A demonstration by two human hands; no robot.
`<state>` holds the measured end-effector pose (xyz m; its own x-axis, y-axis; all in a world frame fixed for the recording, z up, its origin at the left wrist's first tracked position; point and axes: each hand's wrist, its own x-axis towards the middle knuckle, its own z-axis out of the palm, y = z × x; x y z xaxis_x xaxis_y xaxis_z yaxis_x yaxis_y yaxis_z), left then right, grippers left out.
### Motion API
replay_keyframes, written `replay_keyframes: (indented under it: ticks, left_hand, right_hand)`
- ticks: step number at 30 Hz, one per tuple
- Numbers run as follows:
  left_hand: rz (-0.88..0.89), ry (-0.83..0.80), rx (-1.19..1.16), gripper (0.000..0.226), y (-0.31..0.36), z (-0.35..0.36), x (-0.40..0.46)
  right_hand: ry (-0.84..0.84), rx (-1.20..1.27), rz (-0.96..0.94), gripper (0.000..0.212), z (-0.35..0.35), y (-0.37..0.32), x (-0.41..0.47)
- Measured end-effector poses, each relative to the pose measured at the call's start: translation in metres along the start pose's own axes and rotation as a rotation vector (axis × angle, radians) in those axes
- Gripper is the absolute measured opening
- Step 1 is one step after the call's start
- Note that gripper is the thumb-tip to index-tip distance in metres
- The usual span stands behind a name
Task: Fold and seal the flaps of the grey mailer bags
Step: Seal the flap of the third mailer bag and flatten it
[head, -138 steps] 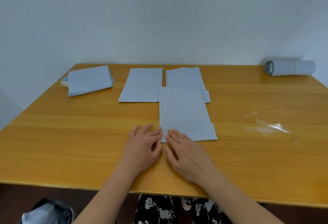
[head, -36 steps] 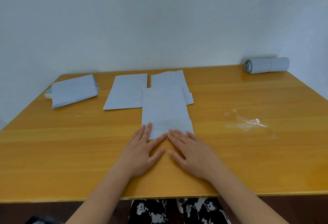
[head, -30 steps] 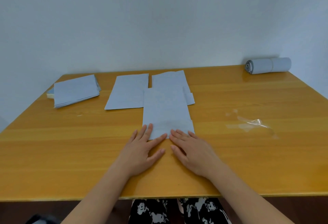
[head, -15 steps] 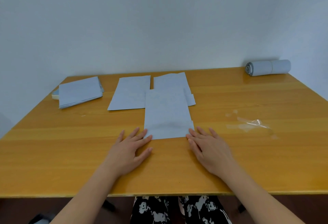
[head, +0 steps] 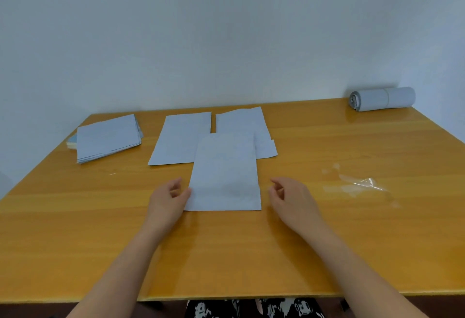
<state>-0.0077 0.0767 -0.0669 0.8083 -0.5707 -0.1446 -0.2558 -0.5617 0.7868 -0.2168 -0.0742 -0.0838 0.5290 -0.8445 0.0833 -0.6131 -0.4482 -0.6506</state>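
Thin, limp, slick mailer bag (head: 224,174) between slack, empty right hand (head: 292,198) and left hand (head: 167,198) touching its edge; best pinched at side edges.

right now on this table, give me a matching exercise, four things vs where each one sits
Things:
1. stack of mailers
2. rolled grey bags
3. clear plastic strip
4. nearest mailer

Places:
A. far right corner
B. between the two hands
C. far left
D. right of the right hand

Pairs: 1-C, 2-A, 3-D, 4-B
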Motion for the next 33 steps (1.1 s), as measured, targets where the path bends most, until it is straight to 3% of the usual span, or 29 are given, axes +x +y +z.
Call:
replay_keyframes:
  ticks: [3,5,7,12,16,20,23,28,30,33]
  left_hand:
    - [-0.124,-0.008,0.032,0.052,0.017,0.009,0.017]
    - [-0.141,-0.029,0.134,0.027,0.024,0.016,0.023]
    - [-0.154,-0.031,0.176,0.036,0.029,0.024,0.024]
    - [-0.134,-0.081,0.083,0.015,0.030,0.032,0.027]
    - [-0.011,-0.088,0.000,0.016,0.038,0.038,0.024]
    - [0.134,-0.102,-0.054,0.012,0.062,0.055,0.026]
    - [0.200,-0.139,-0.064,0.015,0.085,0.075,0.037]
    - [0.329,-0.169,-0.067,0.024,0.128,0.113,0.063]
    - [0.402,-0.131,0.077,0.041,0.140,0.127,0.075]
    - [0.506,0.017,0.460,0.053,0.139,0.143,0.086]
  right_hand:
    - [-0.082,0.074,0.136,0.037,0.010,-0.017,0.015]
    - [-0.129,0.050,0.204,0.040,0.016,-0.023,0.023]
    - [-0.145,0.009,0.231,0.035,0.018,-0.024,0.030]
    - [-0.136,0.008,0.192,0.026,0.018,-0.020,0.028]
    - [-0.045,0.289,0.128,0.011,0.009,-0.018,0.032]
    - [0.043,0.417,0.070,0.046,-0.010,-0.013,0.047]
    - [0.169,0.316,0.004,0.057,-0.028,-0.001,0.065]
    - [0.270,0.176,0.009,0.047,-0.057,0.025,0.106]
    - [0.320,0.095,0.061,0.051,-0.065,0.037,0.123]
    - [0.383,-0.228,0.147,0.061,-0.064,0.045,0.136]
